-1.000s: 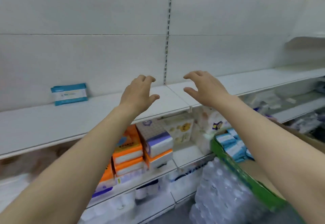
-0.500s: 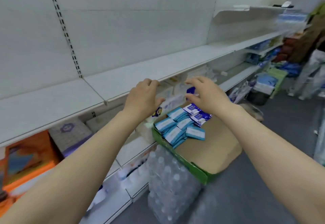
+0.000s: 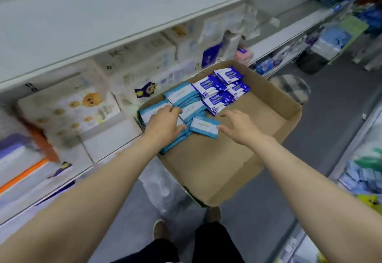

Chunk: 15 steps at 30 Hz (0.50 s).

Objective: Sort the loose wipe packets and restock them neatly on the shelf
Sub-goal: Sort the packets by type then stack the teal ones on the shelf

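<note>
Since half a second ago, both hands have been brought down from the shelf edge into the cardboard box (image 3: 244, 159), which is now seen from above. Light blue wipe packets (image 3: 182, 95) are stacked along the box's shelf-side wall, and dark blue packets (image 3: 219, 91) are piled at its far corner. The left hand (image 3: 165, 124) is laid on the light blue stack, fingers loosely bent, nothing clamped. The right hand (image 3: 239, 127) is spread, its thumb just beside a single loose light blue packet (image 3: 204, 127). The white shelf (image 3: 103, 18) above is seen bare.
</note>
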Each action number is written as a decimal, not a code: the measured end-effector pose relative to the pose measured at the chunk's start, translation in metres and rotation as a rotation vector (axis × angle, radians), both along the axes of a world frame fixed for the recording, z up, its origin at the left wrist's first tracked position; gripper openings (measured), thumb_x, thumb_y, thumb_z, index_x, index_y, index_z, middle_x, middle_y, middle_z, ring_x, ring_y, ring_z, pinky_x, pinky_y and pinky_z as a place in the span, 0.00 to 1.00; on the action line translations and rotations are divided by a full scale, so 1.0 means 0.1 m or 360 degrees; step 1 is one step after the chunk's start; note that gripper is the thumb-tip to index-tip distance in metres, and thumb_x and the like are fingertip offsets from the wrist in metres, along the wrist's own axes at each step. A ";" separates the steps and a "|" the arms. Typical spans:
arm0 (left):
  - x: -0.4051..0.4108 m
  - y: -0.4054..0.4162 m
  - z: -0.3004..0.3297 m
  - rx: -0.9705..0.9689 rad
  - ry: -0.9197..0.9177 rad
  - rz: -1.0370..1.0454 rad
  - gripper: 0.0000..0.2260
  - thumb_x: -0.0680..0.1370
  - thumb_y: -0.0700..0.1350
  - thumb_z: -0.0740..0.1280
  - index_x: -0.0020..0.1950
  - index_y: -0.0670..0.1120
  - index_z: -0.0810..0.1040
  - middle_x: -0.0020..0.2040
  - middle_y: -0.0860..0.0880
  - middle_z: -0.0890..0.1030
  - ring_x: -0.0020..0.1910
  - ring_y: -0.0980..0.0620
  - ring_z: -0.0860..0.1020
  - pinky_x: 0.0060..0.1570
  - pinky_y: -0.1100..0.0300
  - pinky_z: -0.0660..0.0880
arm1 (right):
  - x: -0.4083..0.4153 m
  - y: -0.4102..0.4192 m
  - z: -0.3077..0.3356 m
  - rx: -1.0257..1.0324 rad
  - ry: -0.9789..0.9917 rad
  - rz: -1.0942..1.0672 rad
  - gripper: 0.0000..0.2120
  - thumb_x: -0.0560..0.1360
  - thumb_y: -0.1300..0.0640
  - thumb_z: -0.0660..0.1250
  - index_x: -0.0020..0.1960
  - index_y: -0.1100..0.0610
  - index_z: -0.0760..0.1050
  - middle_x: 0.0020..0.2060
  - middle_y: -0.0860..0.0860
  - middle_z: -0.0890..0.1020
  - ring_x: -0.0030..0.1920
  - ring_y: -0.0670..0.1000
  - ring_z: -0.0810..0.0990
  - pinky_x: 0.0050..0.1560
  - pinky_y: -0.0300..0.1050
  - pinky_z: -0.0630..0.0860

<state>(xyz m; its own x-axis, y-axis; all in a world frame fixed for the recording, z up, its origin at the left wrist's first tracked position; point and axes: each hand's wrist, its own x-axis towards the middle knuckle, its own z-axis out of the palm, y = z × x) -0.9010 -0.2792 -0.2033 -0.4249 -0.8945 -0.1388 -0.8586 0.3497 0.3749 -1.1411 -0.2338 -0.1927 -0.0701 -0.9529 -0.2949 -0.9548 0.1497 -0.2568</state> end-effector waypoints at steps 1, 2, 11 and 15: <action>-0.03 -0.06 -0.13 0.0048 -0.0031 0.0038 0.24 0.78 0.55 0.66 0.71 0.48 0.68 0.67 0.46 0.71 0.65 0.45 0.71 0.58 0.50 0.72 | -0.06 -0.12 -0.17 0.0047 -0.0046 -0.0001 0.23 0.77 0.47 0.68 0.69 0.54 0.72 0.65 0.54 0.76 0.66 0.56 0.73 0.64 0.50 0.70; -0.05 -0.11 -0.26 0.0095 -0.0053 0.0094 0.24 0.78 0.55 0.66 0.71 0.48 0.68 0.67 0.45 0.71 0.65 0.45 0.71 0.59 0.50 0.72 | -0.11 -0.26 -0.36 0.0090 -0.0102 -0.0008 0.24 0.77 0.47 0.69 0.69 0.55 0.71 0.65 0.55 0.76 0.66 0.56 0.73 0.63 0.50 0.71; -0.14 -0.12 -0.93 0.0467 -0.0002 0.0825 0.24 0.77 0.55 0.68 0.70 0.45 0.70 0.67 0.44 0.72 0.66 0.44 0.70 0.61 0.53 0.68 | -0.24 -1.01 -1.58 0.0346 -0.0494 -0.0100 0.40 0.70 0.55 0.76 0.74 0.57 0.60 0.67 0.57 0.73 0.64 0.61 0.75 0.60 0.53 0.74; -0.26 -0.14 -1.02 0.0458 0.0058 0.1068 0.24 0.75 0.54 0.70 0.67 0.45 0.72 0.65 0.43 0.74 0.64 0.43 0.71 0.61 0.51 0.69 | -0.42 -1.08 -1.77 0.0392 -0.0370 0.0005 0.37 0.70 0.53 0.76 0.73 0.52 0.62 0.64 0.54 0.76 0.59 0.59 0.78 0.54 0.51 0.76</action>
